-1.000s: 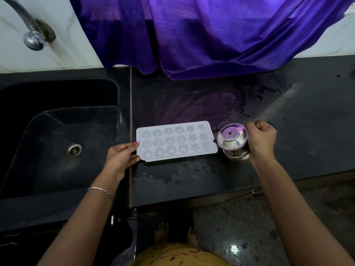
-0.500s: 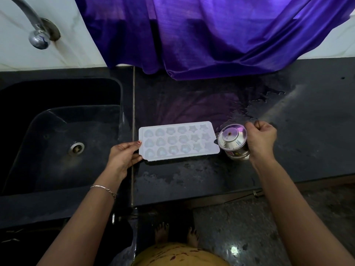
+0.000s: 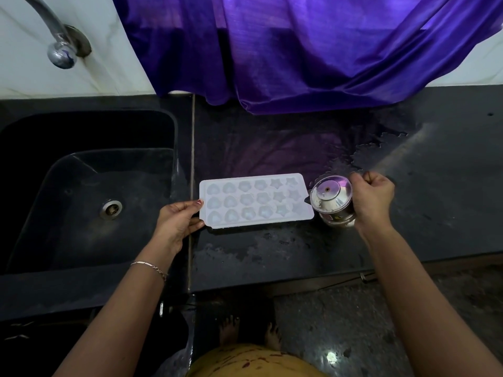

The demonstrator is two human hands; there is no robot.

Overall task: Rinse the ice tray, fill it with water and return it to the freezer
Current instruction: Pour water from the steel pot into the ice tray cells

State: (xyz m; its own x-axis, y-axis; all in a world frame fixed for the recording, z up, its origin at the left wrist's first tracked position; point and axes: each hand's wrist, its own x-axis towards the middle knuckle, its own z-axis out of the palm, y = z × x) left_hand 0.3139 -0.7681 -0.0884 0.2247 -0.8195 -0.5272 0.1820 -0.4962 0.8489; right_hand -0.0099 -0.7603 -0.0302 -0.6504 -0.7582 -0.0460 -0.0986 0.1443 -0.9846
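Right hand (image 3: 373,200) grips tilted steel cup (image 3: 330,198); left hand (image 3: 177,224), ice tray (image 3: 255,201).

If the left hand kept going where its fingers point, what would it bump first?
The ice tray: the left hand holds its left end. Pushed on, the tray would likely meet the steel pot in the right hand.

The ice tray (image 3: 255,200) sits by the countertop's (image 3: 449,213) left edge, flanked by the left hand (image 3: 177,227) holding its left end and the right hand (image 3: 373,200) gripping a small steel pot (image 3: 332,200) at its right end. Purple cloth (image 3: 299,50) overhangs the back edge. Bare wet countertop runs behind the tray, along the front edge and rightward.
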